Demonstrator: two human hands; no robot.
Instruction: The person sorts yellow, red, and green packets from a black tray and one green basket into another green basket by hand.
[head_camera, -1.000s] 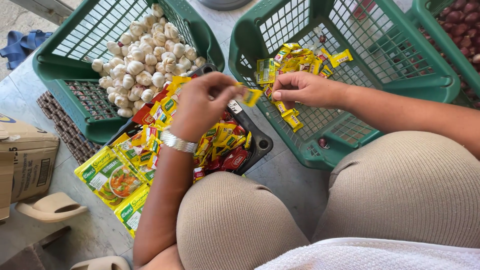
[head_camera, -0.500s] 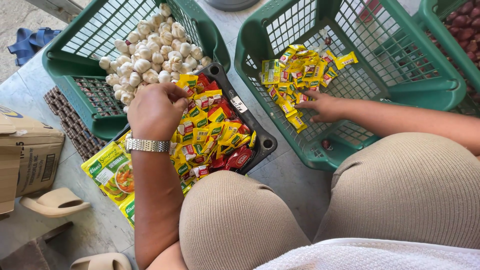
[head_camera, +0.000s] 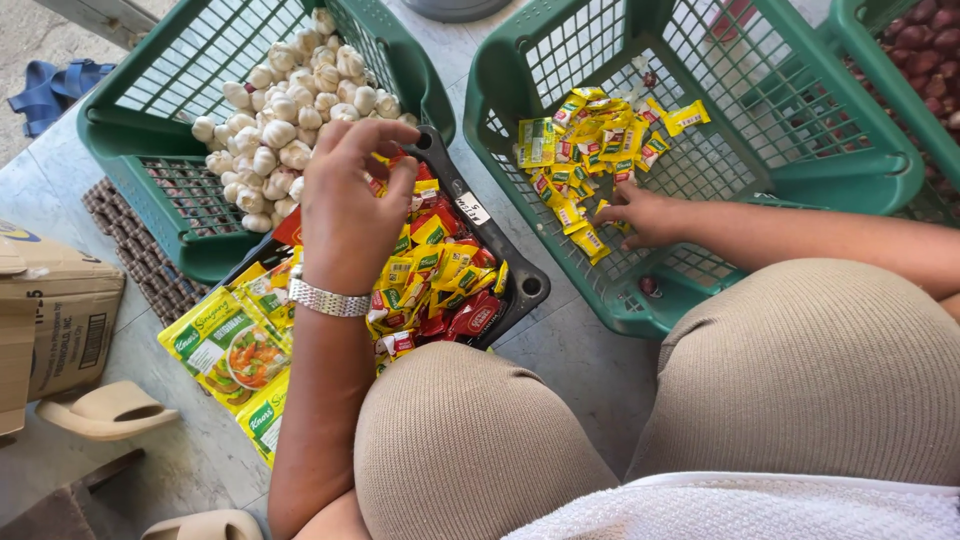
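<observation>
Partly, the left hand (head_camera: 345, 215) hides the black tray's (head_camera: 525, 285) sachets (head_camera: 445, 265).

The left hand (head_camera: 345, 205), which a second ago hovered with fingers spread over the black tray (head_camera: 525, 285) of red and yellow sachets (head_camera: 440, 270), has moved toward the tray's far end, fingers now curled near the garlic basket (head_camera: 130, 135). The right hand (head_camera: 645, 215) has let go of the small yellow packets (head_camera: 585, 150) it held and now lies low on the middle basket's (head_camera: 800, 190) floor, beside that pile.
</observation>
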